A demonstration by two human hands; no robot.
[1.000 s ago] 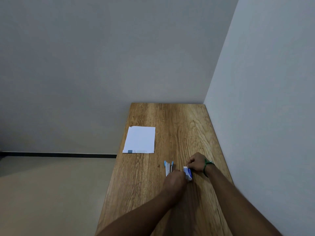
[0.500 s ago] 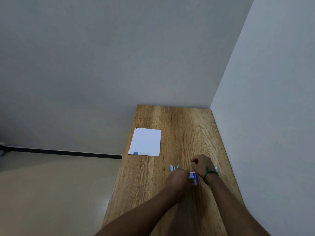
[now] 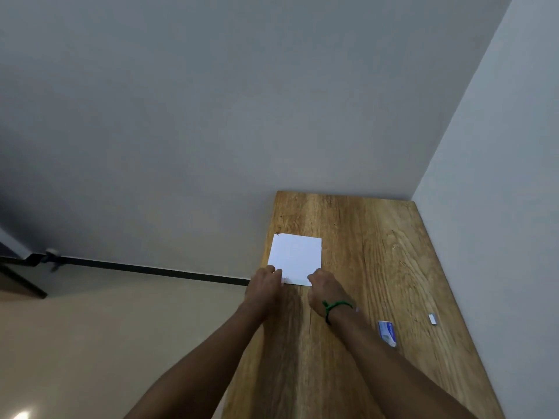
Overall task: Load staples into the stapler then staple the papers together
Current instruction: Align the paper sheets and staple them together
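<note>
The white rectangular paper sheets (image 3: pixel 295 258) lie flat at the far left of the wood-grain worktop (image 3: pixel 378 252). Their near corners are covered by the left hand (image 3: pixel 266 284) and right hand (image 3: pixel 323 287) — whether each grip pinches cannot be told. A small blue-and-white staple box (image 3: pixel 387 333) lies at the near right — contents unseen.

A wooden table (image 3: pixel 378 237) fills a corner between 2 plain grey walls (image 3: pixel 211 101) — beige floor (image 3: pixel 90 343), black skirting (image 3: pixel 151 269) left.

White papers (image 3: pixel 295 257) flat on table (image 3: pixel 378 237)
</note>
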